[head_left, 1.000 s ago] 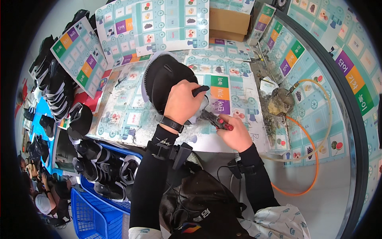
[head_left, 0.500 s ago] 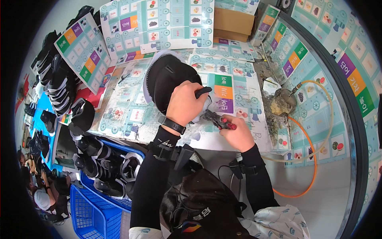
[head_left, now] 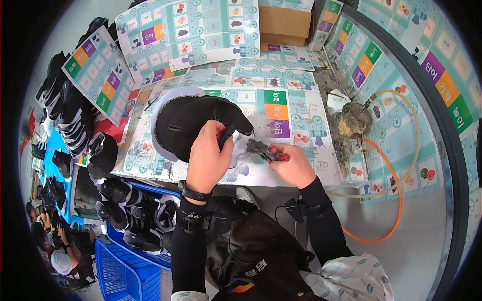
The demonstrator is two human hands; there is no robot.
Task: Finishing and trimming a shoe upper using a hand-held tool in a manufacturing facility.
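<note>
A black neoprene boot (head_left: 193, 123) with a grey sole edge lies on its side on the table covered with printed sheets (head_left: 296, 130). My left hand (head_left: 207, 156) grips the boot's lower edge, pinching a black flap. My right hand (head_left: 291, 164) holds red-handled pliers (head_left: 266, 150), their dark jaws pointing left toward the flap, close to it. Both forearms wear black sleeves, and a dark watch sits on my left wrist.
Piles of black boots (head_left: 70, 115) lie at the left, more in a blue crate (head_left: 133, 220). A cardboard box (head_left: 283, 22) stands at the back. A lumpy glue-crusted pot (head_left: 354, 120) with an orange hose (head_left: 396, 190) sits at the right. People sit at lower left.
The boot has turned and shifted slightly under my left hand. My right hand with the pliers stays beside it, jaws at the flap.
</note>
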